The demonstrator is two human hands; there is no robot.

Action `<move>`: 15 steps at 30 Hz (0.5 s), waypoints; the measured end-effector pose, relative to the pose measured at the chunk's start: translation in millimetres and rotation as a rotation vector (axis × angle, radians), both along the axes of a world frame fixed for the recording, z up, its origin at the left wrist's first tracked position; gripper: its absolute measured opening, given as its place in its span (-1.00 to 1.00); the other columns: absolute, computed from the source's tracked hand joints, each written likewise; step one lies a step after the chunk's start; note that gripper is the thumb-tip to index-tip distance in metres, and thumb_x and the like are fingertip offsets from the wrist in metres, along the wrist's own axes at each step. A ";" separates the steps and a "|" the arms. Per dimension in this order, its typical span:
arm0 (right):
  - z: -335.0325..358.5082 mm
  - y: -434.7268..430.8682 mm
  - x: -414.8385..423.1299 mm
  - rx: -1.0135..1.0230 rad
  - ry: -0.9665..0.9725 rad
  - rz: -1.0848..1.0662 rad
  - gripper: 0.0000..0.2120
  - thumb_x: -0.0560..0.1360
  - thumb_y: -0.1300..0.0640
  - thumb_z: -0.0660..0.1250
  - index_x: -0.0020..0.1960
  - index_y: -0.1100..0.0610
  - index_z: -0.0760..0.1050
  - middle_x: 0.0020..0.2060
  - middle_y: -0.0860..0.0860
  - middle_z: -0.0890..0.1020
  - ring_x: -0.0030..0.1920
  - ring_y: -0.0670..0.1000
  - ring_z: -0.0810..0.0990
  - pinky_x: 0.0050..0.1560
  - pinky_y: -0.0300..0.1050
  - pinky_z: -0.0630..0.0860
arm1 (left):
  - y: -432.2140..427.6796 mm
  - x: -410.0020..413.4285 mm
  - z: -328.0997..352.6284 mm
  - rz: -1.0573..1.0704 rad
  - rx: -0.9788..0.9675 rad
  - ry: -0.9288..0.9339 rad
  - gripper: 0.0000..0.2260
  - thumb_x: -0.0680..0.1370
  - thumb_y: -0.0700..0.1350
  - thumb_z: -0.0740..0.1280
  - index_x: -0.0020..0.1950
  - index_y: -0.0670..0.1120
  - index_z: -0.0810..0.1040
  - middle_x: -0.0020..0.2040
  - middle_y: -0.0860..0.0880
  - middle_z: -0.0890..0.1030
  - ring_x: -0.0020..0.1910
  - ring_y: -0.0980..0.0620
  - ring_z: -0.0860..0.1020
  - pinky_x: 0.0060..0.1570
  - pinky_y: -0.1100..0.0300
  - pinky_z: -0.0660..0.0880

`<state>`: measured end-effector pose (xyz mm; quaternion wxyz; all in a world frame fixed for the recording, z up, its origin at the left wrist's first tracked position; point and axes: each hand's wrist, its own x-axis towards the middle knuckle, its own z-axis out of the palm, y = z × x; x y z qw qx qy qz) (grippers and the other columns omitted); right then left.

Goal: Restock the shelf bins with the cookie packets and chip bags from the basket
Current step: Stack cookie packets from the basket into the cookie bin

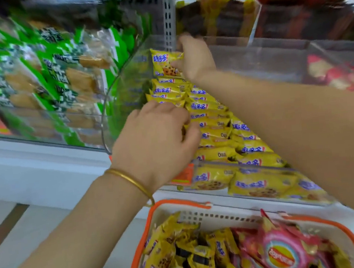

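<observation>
Cookie packets [212,130] in yellow wrappers fill most of the clear shelf bin [109,118], standing in rows from front to back. The right hand [194,58] reaches to the far end of the bin and pinches one more cookie packet [165,62], holding it upright at the back of a row. The left hand [156,133], with a gold bangle [130,179] on its wrist, rests on top of the rows with its fingers bent a little. I cannot tell if it holds a packet or only keeps them from tipping. The job looks about half done to me. The cookie bin is nearly full, but the basket [178,202] below it has lots of yellow packets in it, and the red chip bags [280,253] in it look untouched. The next bin on the right has some red bags [334,73] in it, but they are too blurry to say what they are. The right arm hides part of the cookie rows. The basket is cut off at the bottom, so I cannot see how much is left in it. The green packets [46,70] on the left are blurry too.
</observation>
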<state>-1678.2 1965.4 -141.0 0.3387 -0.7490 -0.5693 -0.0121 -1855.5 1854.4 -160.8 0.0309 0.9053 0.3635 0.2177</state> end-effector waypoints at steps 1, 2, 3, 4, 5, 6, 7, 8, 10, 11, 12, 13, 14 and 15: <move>-3.7 1.2 -2.5 -0.003 -0.054 -0.017 -0.73 0.54 0.18 0.31 0.21 0.16 0.38 0.21 0.19 0.44 0.07 0.13 0.53 -0.03 -0.21 0.36 | -0.5 -0.4 0.3 -0.004 -0.008 -0.012 -0.45 0.44 0.19 -0.13 -0.03 -0.01 0.59 -0.03 0.02 0.61 0.02 -0.07 0.46 0.03 0.00 0.42; -7.0 0.7 -4.4 -0.004 -0.103 -0.031 -0.72 0.54 0.18 0.30 0.23 0.17 0.37 0.23 0.19 0.41 0.10 0.19 0.52 0.00 -0.14 0.38 | -1.0 -0.6 0.3 -0.006 -0.014 -0.025 -0.46 0.44 0.19 -0.11 -0.04 -0.01 0.59 -0.04 0.02 0.61 0.02 -0.07 0.46 0.03 -0.01 0.42; -9.5 -0.7 -5.8 0.000 -0.149 -0.044 -0.74 0.55 0.17 0.29 0.22 0.17 0.38 0.25 0.18 0.38 0.10 0.22 0.51 0.00 -0.08 0.40 | -1.4 -0.8 0.1 -0.006 -0.019 -0.036 -0.48 0.45 0.18 -0.10 -0.04 -0.01 0.60 -0.05 0.02 0.61 0.02 -0.07 0.46 0.02 0.00 0.42; -11.8 -1.4 -6.1 0.005 -0.205 -0.062 -0.76 0.55 0.15 0.29 0.20 0.15 0.40 0.27 0.18 0.34 0.12 0.23 0.49 0.00 -0.04 0.42 | -2.0 -1.1 -0.3 -0.005 -0.023 -0.043 -0.49 0.45 0.17 -0.09 -0.05 -0.01 0.60 -0.06 0.02 0.61 0.02 -0.07 0.46 0.01 0.01 0.41; -13.0 -2.6 -6.4 0.012 -0.268 -0.093 -0.77 0.55 0.12 0.29 0.19 0.13 0.41 0.30 0.16 0.32 0.15 0.22 0.46 -0.02 -0.01 0.43 | -2.2 -1.3 -0.8 -0.006 -0.025 -0.045 -0.49 0.45 0.17 -0.09 -0.05 -0.01 0.60 -0.07 0.03 0.61 0.02 -0.06 0.46 0.01 0.02 0.40; -13.4 -3.1 -5.6 0.015 -0.320 -0.123 -0.77 0.55 0.09 0.29 0.19 0.11 0.43 0.31 0.15 0.31 0.19 0.21 0.42 -0.01 0.02 0.43 | -2.3 -1.2 -0.8 -0.010 -0.024 -0.042 -0.49 0.44 0.17 -0.10 -0.05 0.00 0.59 -0.07 0.04 0.61 0.01 -0.05 0.45 0.00 0.03 0.40; -13.4 -3.3 -4.9 0.018 -0.340 -0.138 -0.77 0.55 0.08 0.29 0.19 0.10 0.44 0.30 0.14 0.32 0.20 0.21 0.41 0.00 0.03 0.44 | -1.9 -0.7 -0.7 -0.016 -0.023 -0.036 -0.48 0.44 0.18 -0.11 -0.05 0.00 0.59 -0.06 0.05 0.61 0.01 -0.04 0.45 0.00 0.05 0.39; -13.0 -3.5 -5.4 0.010 -0.325 -0.135 -0.78 0.55 0.10 0.29 0.18 0.11 0.45 0.29 0.14 0.32 0.18 0.21 0.44 0.02 0.03 0.44 | -1.5 -0.6 -0.9 -0.021 -0.023 -0.029 -0.47 0.44 0.18 -0.12 -0.04 0.01 0.58 -0.06 0.05 0.60 0.01 -0.03 0.44 0.00 0.06 0.38; -11.6 -2.1 -5.4 -0.006 -0.253 -0.083 -0.79 0.55 0.14 0.30 0.16 0.15 0.45 0.29 0.16 0.32 0.09 0.24 0.51 0.06 0.03 0.47 | -1.0 -0.2 -1.6 -0.028 -0.021 -0.034 -0.46 0.43 0.19 -0.14 -0.03 0.01 0.58 -0.05 0.05 0.60 0.00 -0.02 0.44 -0.01 0.07 0.36; -10.7 -2.0 -5.1 -0.015 -0.217 -0.061 -0.78 0.55 0.15 0.31 0.17 0.15 0.45 0.30 0.16 0.31 0.07 0.25 0.53 0.10 0.03 0.47 | -1.0 -0.3 -1.8 -0.034 -0.021 -0.045 -0.46 0.43 0.19 -0.14 -0.03 0.02 0.58 -0.05 0.05 0.60 0.00 -0.02 0.44 -0.01 0.07 0.36; -10.1 -2.3 -4.9 -0.025 -0.183 -0.044 -0.76 0.54 0.16 0.32 0.19 0.15 0.44 0.31 0.17 0.30 0.07 0.25 0.54 0.14 0.02 0.47 | -1.2 -0.7 -2.0 -0.040 -0.023 -0.055 -0.46 0.43 0.19 -0.14 -0.03 0.02 0.58 -0.05 0.05 0.60 -0.01 -0.02 0.44 -0.01 0.06 0.37; -9.4 -2.9 -4.3 -0.027 -0.157 -0.039 -0.73 0.53 0.18 0.33 0.21 0.15 0.42 0.31 0.17 0.30 0.08 0.25 0.54 0.15 0.03 0.47 | -1.2 -1.0 -2.4 -0.043 -0.023 -0.063 -0.45 0.42 0.19 -0.14 -0.03 0.01 0.58 -0.05 0.05 0.60 -0.01 -0.02 0.44 -0.01 0.06 0.37; -8.6 -3.7 -3.2 -0.027 -0.139 -0.047 -0.68 0.52 0.20 0.34 0.24 0.15 0.39 0.32 0.18 0.30 0.09 0.26 0.53 0.15 0.03 0.47 | -1.1 -1.2 -2.5 -0.044 -0.021 -0.066 -0.45 0.42 0.19 -0.15 -0.04 0.01 0.58 -0.05 0.05 0.60 -0.01 -0.02 0.44 -0.02 0.06 0.38; -7.9 -4.8 -2.2 -0.025 -0.127 -0.061 -0.63 0.50 0.23 0.35 0.27 0.15 0.35 0.32 0.19 0.30 0.10 0.28 0.53 0.13 0.04 0.48 | -0.7 -1.4 -2.3 -0.045 -0.017 -0.068 -0.45 0.43 0.18 -0.15 -0.04 0.01 0.58 -0.06 0.05 0.60 -0.02 -0.02 0.44 -0.02 0.06 0.37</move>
